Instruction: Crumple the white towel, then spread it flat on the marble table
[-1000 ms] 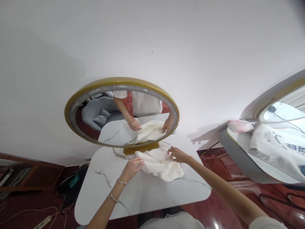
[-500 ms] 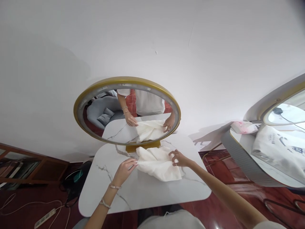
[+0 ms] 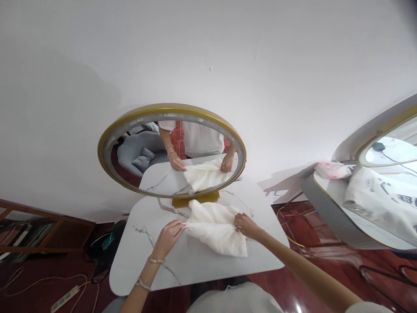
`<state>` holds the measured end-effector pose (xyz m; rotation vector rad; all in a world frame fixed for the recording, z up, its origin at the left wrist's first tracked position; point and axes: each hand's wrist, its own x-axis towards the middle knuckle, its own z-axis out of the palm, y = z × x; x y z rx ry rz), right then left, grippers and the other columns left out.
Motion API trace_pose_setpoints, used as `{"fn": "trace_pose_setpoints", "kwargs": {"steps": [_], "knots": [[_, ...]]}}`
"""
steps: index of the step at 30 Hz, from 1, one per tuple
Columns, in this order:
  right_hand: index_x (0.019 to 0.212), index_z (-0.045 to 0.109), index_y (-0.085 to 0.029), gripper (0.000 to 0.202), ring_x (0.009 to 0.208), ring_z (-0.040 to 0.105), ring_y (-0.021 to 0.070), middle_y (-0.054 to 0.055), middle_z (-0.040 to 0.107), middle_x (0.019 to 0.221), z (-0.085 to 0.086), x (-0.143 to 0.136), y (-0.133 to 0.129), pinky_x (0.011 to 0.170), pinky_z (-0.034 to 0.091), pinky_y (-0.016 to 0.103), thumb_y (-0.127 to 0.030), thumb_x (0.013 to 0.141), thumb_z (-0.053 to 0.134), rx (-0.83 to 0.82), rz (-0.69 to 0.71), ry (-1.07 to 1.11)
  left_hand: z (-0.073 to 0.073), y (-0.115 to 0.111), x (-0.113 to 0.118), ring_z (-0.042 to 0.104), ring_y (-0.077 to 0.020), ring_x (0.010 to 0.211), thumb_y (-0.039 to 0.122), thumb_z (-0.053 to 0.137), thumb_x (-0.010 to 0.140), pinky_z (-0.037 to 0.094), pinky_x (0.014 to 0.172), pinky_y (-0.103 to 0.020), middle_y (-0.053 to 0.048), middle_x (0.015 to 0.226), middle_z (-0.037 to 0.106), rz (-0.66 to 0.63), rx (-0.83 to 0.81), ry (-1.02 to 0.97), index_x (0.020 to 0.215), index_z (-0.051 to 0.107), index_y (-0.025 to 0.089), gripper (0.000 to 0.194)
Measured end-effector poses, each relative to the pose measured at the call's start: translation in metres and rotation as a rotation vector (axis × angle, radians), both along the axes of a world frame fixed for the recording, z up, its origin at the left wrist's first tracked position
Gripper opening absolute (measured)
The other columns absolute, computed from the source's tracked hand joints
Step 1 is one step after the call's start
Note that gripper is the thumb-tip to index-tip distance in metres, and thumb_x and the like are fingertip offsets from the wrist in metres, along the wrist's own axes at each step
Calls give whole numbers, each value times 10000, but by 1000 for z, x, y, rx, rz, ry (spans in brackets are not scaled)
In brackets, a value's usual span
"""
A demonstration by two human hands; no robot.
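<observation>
A white, soft-looking cloth (image 3: pixel 216 230) lies creased on the white marbled table (image 3: pixel 137 261), just in front of the mirror's gold base. My left hand (image 3: pixel 169 237) pinches its left corner between thumb and fingers. At the cloth's right side, my right hand (image 3: pixel 246 226) is closed on the edge, with the fingertips partly hidden. A ridge runs across the cloth between the two hands. The round gold-framed mirror (image 3: pixel 172 150) reflects both hands and the cloth.
To the right, a second table (image 3: pixel 345 221) bears a printed white bag (image 3: pixel 381 195), a pink-and-white packet (image 3: pixel 332 170) and another mirror (image 3: pixel 391 150). A power strip (image 3: pixel 65 299) with cables lies on the red floor at left, near a wooden cabinet (image 3: pixel 61 232).
My right hand has closed from spread fingers onto the cloth's right edge. The cloth is pulled straighter, and its front part hangs slightly lower. My left hand keeps its pinch.
</observation>
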<state>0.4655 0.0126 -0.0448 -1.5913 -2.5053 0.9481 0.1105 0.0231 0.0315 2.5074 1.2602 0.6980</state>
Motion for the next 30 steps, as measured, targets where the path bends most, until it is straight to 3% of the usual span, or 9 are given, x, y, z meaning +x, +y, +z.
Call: {"fn": "trace_pose_setpoints", "kwargs": {"steps": [4, 9, 14, 19, 25, 30], "knots": [[709, 640, -167, 163, 976, 535, 203, 85, 635, 923, -5, -1, -7, 810, 388, 286, -73, 788, 533, -23, -117, -13, -3, -2, -3, 672, -151, 868, 292, 459, 923, 569, 792, -275, -27, 947, 708, 7, -28, 2, 875, 685, 230, 239], [722, 662, -163, 95, 854, 594, 194, 70, 658, 880, -10, 1, -10, 684, 415, 254, -80, 695, 623, -103, -287, -14, -6, 0, -6, 673, -149, 875, 309, 455, 925, 566, 798, -270, -25, 956, 707, -8, -41, -8, 875, 686, 230, 249], [643, 661, -164, 120, 794, 616, 192, 49, 681, 792, -9, 1, -14, 677, 440, 255, -48, 614, 661, -144, -369, 66, -5, -1, -3, 675, -151, 869, 301, 456, 922, 568, 797, -276, -28, 943, 707, -3, -54, -20, 863, 682, 229, 245], [684, 694, -164, 140, 763, 646, 173, 45, 696, 765, -2, 7, -20, 655, 472, 238, -49, 644, 624, -174, -453, 189, -2, -3, -3, 678, -149, 841, 298, 458, 917, 573, 762, -268, -25, 921, 708, 7, -77, -43, 856, 678, 231, 237], [653, 727, -177, 81, 651, 651, 180, 28, 701, 656, 9, 24, -21, 563, 469, 236, -197, 578, 745, -291, -517, 276, -6, -1, -10, 684, -159, 835, 334, 471, 910, 577, 756, -273, -25, 924, 713, 12, -86, -40, 825, 679, 232, 246], [670, 734, -180, 84, 706, 668, 196, 35, 718, 687, 29, 33, -18, 619, 493, 254, -249, 631, 706, -259, -553, 340, 1, 2, -9, 688, -171, 830, 386, 495, 898, 580, 761, -285, -34, 903, 723, 19, -162, -69, 815, 698, 221, 274]]}}
